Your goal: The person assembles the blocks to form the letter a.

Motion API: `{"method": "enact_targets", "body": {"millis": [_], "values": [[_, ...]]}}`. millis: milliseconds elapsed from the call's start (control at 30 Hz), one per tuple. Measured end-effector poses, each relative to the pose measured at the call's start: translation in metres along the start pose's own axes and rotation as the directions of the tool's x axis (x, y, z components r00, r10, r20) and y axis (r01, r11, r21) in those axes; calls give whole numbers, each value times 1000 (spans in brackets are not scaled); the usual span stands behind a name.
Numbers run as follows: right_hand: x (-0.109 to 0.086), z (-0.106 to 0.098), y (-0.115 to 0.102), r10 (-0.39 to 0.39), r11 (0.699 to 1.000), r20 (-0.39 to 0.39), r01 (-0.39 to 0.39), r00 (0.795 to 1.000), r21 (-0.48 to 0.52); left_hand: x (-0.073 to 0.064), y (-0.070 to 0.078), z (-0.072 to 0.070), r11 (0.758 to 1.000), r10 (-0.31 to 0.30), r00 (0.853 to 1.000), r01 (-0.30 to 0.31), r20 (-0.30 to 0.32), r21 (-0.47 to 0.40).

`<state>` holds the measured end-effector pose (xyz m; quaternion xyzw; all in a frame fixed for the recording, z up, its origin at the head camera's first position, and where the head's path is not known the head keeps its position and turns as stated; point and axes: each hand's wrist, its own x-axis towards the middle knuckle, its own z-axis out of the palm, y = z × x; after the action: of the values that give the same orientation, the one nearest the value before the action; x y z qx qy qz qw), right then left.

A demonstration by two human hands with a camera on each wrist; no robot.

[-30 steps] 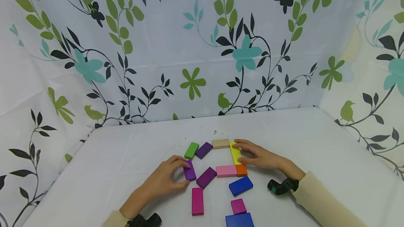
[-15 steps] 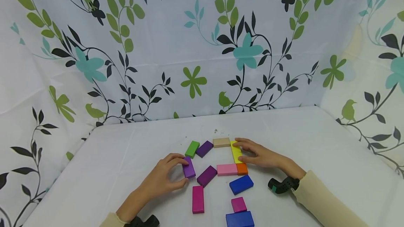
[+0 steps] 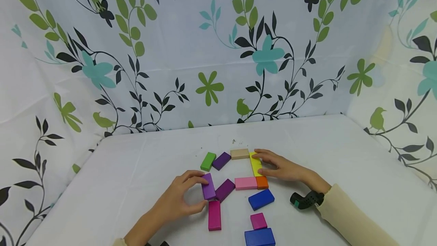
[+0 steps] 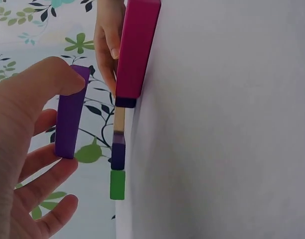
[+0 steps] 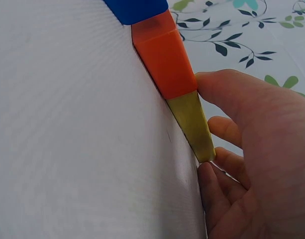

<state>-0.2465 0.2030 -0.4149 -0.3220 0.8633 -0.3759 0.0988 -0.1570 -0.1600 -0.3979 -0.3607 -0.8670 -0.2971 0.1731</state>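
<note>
Between its thumb and fingers my left hand holds a purple block, pinched at its two ends. In the left wrist view this purple block is raised off the table, apart from the others. Below it in the head view lies a magenta block, with a dark purple block to its right. My right hand rests at the yellow block, thumb at its near end and fingers at its far end. That yellow block lies on the table against an orange block.
Around the ring lie a green block, another dark purple block, a tan block and a pink block. Nearer are a blue block, a small magenta block and a larger blue block on the white table.
My left hand has lifted the purple block from its place beside the green one, and it now appears further right, over the dark purple and magenta blocks. The right hand stays at the yellow block.
</note>
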Motion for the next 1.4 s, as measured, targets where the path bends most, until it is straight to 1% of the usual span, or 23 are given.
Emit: {"method": "enact_targets", "body": {"millis": [133, 300, 367, 433, 567, 633, 733, 800, 867, 900, 967, 1033, 1100, 1167, 1200, 1267, 1400], "values": [[0, 1, 1, -4, 1000, 2, 4, 1000, 1, -2, 8, 1, 1000, 25, 1000, -25, 4, 0], [1, 1, 2, -7, 1000, 6, 7, 1000, 3, -5, 20, 1, 997, 80, 997, -80, 21, 6], [1, 1, 2, -6, 1000, 6, 6, 1000, 5, -6, 26, 0, 996, 87, 995, -87, 41, 7], [1, 1, 3, -8, 1000, 6, 8, 1000, 6, -7, 31, 0, 997, 79, 995, -79, 67, 5], [1, 2, 5, -12, 1000, 5, 12, 1000, 4, -9, 39, 0, 997, 77, 992, -77, 99, 0], [1, 2, 5, -11, 1000, 6, 11, 1000, 5, -10, 42, 0, 998, 59, 989, -58, 137, -9], [1, 1, 4, -3, 1000, 3, 2, 1000, 10, -11, 48, 1, 999, 53, 980, -51, 194, -19], [1, 1, 3, 4, 1000, 2, -4, 1000, 12, -12, 51, 1, 997, 75, 974, -71, 215, -22], [1, 1, 4, 6, 1000, -1, -6, 1000, 13, -13, 55, 2, 993, 119, 968, -116, 220, -29], [1, 1, 4, 5, 1000, -1, -5, 1000, 12, -13, 56, 2, 990, 139, 965, -135, 224, -31], [1, 2, 4, 4, 1000, 0, -4, 1000, 12, -14, 60, 1, 988, 155, 953, -152, 259, -34], [1, 2, 4, 2, 1000, 2, -2, 1000, 9, -15, 64, 0, 986, 168, 934, -161, 314, -49], [1, 2, 4, 2, 1000, 1, -2, 1000, 7, -16, 68, 0, 982, 187, 912, -177, 364, -61], [1, 1, 3, 7, 1000, -2, -7, 1000, 3, -17, 71, 1, 975, 224, 892, -208, 393, -83], [0, 1, 2, 9, 1000, -3, -9, 1000, 2, -18, 72, 1, 969, 249, 884, -231, 396, -92], [0, 0, 2, 10, 1000, -6, -10, 1000, 1, -19, 73, 4, 955, 297, 873, -279, 387, -102], [0, -1, 2, 10, 1000, -9, -10, 1000, -1, -18, 72, 10, 917, 398, 855, -383, 334, -112]]}}
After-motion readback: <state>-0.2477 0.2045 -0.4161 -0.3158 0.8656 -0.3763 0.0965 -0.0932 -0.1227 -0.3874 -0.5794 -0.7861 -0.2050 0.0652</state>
